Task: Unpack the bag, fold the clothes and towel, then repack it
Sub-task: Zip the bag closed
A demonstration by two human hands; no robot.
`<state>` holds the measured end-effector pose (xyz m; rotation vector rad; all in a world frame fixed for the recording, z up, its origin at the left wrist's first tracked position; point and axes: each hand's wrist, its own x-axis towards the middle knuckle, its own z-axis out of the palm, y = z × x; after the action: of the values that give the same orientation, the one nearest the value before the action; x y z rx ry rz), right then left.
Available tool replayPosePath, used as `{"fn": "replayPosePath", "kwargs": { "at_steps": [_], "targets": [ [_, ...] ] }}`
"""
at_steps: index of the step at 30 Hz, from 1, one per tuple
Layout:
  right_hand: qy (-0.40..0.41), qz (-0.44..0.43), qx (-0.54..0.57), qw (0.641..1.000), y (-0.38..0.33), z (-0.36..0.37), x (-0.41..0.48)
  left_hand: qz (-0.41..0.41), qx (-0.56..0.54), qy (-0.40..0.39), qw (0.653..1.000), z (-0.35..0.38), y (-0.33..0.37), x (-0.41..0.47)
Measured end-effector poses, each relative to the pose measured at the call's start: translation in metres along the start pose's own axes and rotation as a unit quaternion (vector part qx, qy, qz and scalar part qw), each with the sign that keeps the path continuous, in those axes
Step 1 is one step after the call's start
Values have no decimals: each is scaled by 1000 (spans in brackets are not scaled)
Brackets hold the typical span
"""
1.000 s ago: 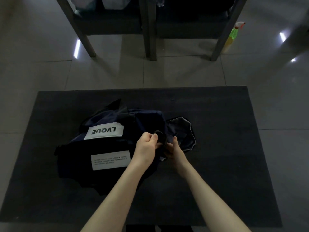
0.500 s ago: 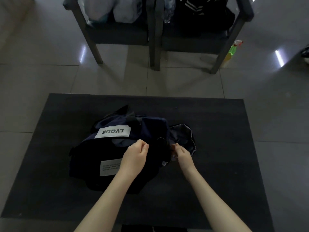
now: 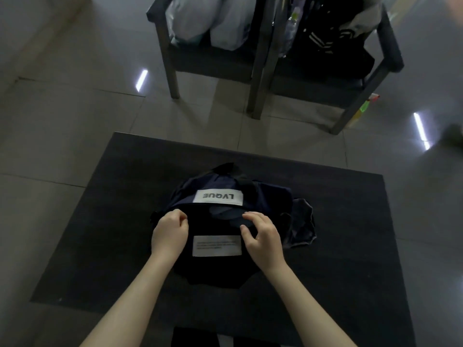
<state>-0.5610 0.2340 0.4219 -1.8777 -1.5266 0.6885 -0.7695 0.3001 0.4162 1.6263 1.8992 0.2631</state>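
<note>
**Spreading the bag's mouth before reaching in**

We are working on the bag (image 3: 218,269), which is lying flat in the middle of the table (image 3: 350,234) with its labels facing up. Our left hand (image 3: 170,234) is curling tight on the near lip of the opening and seems to be pinching the fabric. Our right hand (image 3: 263,237) is closing fingers and thumb on the same lip further along. Between them a paler cloth (image 3: 223,214) is showing in the gap. A dark garment (image 3: 302,226) is lying against the bag's right side.

We are judging this to be the unpacking step. To do it well, we are aiming to draw the lip toward us and apart, so that the mouth gapes evenly. The soft fabric is likely to sag shut, so one hand is best left holding it while the other goes in for the cloth.
</note>
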Motion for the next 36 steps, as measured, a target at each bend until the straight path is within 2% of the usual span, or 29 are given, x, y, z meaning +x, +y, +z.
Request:
{"fn": "replayPosePath", "kwargs": {
  "at_steps": [2,4,6,9,12,15,17,19,22,26,30,32,36],
  "targets": [
    [1,-14,-4,1000,-18,18,6,-32,5,9,999,-12,-23,9],
    [15,-40,-23,999,-36,36,11,-56,26,-20,998,-21,-46,22],
    [12,-71,-62,995,-50,55,17,-60,51,-82,993,-26,-66,37],
    [-39,-117,-147,981,-67,89,29,-46,56,-202,977,-30,-86,59],
    [-111,-138,-224,958,-79,117,41,22,130,-253,958,-31,-96,78],
    [-198,-94,-276,936,-83,133,48,117,210,-227,944,-32,-99,92],
    [-232,-59,-301,923,-82,140,47,139,240,-226,934,-36,-102,100],
    [-247,-33,-298,922,-80,145,45,108,198,-256,940,-42,-103,105],
    [-250,-18,-301,920,-78,149,42,44,50,-293,954,-51,-104,109],
    [-251,8,-295,922,-83,151,46,-25,-117,-269,956,-63,-107,113],
    [-263,25,-319,910,-92,159,49,-58,-237,-249,937,-75,-102,106],
    [-220,15,-302,927,-98,165,48,-64,-263,-245,931,-77,-98,103],
    [-98,-20,-200,975,-111,181,43,-77,-290,-241,923,-79,-97,99]
  ]
}}
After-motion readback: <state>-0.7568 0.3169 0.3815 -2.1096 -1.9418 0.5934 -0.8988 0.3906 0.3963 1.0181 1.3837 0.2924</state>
